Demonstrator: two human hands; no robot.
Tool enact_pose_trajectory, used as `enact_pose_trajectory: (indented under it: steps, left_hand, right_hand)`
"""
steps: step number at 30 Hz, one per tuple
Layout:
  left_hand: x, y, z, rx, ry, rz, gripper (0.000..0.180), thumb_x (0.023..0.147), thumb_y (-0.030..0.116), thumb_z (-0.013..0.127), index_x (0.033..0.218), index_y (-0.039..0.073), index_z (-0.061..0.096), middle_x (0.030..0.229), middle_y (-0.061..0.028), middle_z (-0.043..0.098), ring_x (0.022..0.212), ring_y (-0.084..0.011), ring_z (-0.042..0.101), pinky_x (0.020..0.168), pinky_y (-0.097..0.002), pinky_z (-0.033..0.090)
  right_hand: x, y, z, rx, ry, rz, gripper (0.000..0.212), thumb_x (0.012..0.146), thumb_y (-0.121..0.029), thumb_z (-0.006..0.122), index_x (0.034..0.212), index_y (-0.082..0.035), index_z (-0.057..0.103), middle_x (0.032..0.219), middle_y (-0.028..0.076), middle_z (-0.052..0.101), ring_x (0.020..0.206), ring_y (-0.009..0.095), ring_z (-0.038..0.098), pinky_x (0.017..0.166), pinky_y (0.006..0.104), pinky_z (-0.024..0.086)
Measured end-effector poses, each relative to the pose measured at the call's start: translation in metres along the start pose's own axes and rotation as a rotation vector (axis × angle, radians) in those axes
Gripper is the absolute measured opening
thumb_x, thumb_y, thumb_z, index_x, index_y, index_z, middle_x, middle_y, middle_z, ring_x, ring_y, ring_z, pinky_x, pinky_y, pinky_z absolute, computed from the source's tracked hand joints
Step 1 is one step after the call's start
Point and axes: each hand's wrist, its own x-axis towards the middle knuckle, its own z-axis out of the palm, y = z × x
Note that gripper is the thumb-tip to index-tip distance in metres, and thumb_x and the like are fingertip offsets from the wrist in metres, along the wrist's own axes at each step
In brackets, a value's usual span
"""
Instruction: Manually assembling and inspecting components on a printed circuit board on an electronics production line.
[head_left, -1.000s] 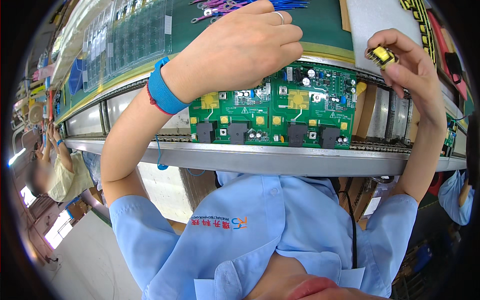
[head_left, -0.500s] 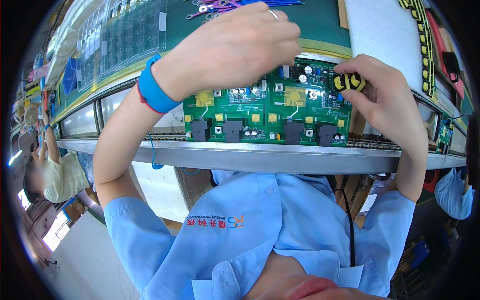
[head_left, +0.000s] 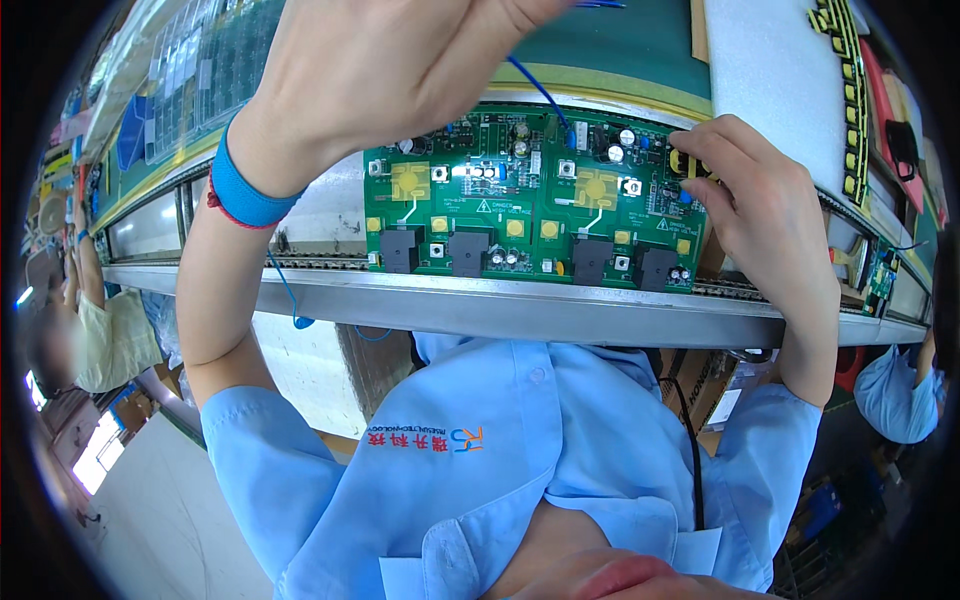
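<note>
A green circuit board (head_left: 520, 215) lies on the rail line before me, with black block parts along its near edge. A blue wire (head_left: 540, 85) rises from the board's far edge toward my left hand (head_left: 380, 75). That hand reaches over the far left of the board, its fingers cut off by the upper edge; whether it touches the wire I cannot tell. At the board's far right corner, my right hand (head_left: 755, 185) pinches a yellow-and-black coil part (head_left: 681, 163) between thumb and fingers. The hand covers much of the part.
A metal rail (head_left: 530, 310) runs along the near side. Beyond the board is a green mat (head_left: 620, 50), with a white foam sheet (head_left: 760, 70) to its right. Several yellow-and-black parts (head_left: 850, 120) line the foam's right edge. Clear trays (head_left: 200, 80) sit far left, and another person (head_left: 115, 340) is beyond.
My left hand has moved up and left, baring more of the board and the blue wire. The right hand has stayed near the corner; less of the coil part shows.
</note>
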Motion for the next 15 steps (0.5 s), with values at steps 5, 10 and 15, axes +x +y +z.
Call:
enact_pose_trajectory:
  steps: [5,10,15]
  left_hand:
    - [-0.011,0.009,0.007,0.113,0.021,-0.119,0.023,0.093,0.022,0.061,0.099,0.0,0.058,0.077,-0.0098,0.057,0.057,-0.0197,0.053,0.054,-0.0273,0.043]
    - [-0.021,-0.01,-0.003,0.199,-0.057,-0.251,0.027,0.091,0.025,0.065,0.101,0.001,0.062,0.07,-0.0083,0.057,0.054,-0.0163,0.052,0.051,-0.0262,0.041]
    - [-0.041,-0.011,-0.027,0.236,-0.071,-0.394,0.034,0.094,0.035,0.061,0.094,0.001,0.062,0.062,-0.0065,0.053,0.051,-0.0147,0.049,0.05,-0.0259,0.039]
  right_hand:
    - [0.002,0.001,-0.004,0.066,-0.056,0.018,0.027,0.076,-0.001,0.067,0.102,0.001,0.066,0.098,0.011,0.064,0.081,0.032,0.064,0.071,0.0383,0.052]
    - [0.006,0.005,-0.008,0.132,-0.096,0.048,0.029,0.076,0.001,0.066,0.105,0.0,0.066,0.099,0.013,0.064,0.081,0.03,0.064,0.07,0.0379,0.051]
    - [0.01,-0.011,-0.031,0.415,-0.075,0.148,0.028,0.077,0.011,0.057,0.101,0.0,0.065,0.104,0.009,0.06,0.08,0.025,0.06,0.071,0.0302,0.047]
